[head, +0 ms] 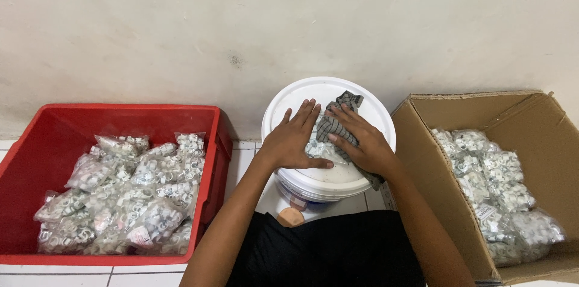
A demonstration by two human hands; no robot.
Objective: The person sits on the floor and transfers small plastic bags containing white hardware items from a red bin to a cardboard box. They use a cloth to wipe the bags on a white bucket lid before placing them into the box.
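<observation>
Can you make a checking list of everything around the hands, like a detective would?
Surface: white tiled floor; a white bucket lid serves as the work top.
Job's things: a small clear bag of white rings lies on the lid under both hands, with a grey checked cloth beside it.
Clutter: red crate on the left, full of similar bags; cardboard box on the right, also holding bags.
Hands: left hand lies flat and open on the bag; right hand presses flat on the cloth and bag.
Cables: nothing seen.
Surroundings: plain pale wall behind; the person's black clothing below.
</observation>
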